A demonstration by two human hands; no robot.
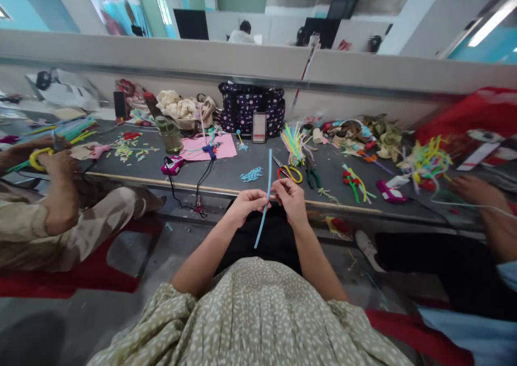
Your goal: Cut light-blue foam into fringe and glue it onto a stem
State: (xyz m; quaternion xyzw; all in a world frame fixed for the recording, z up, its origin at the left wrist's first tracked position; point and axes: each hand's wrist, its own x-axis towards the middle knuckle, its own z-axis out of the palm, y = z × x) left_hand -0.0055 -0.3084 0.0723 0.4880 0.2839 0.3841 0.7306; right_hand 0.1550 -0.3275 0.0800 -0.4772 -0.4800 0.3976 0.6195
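A dark dotted bag [251,109] stands at the back of the grey surface [226,169], beside a pink sheet [223,146]. Yellow-handled scissors [289,171], green pliers [312,175] and a glass jar [169,134] lie nearby.

A craft workshop: a shared workbench [226,172] strewn with pipe cleaners [294,142] and scissors [287,171].

Light-blue pipe cleaner [268,177], white-dotted dark bag [251,110], pink paper [226,146], grey table [250,167].

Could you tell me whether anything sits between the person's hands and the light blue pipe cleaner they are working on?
Nothing visible does: the left hand and right hand both pinch the blue pipe cleaner directly, held above the lap in front of the table edge.
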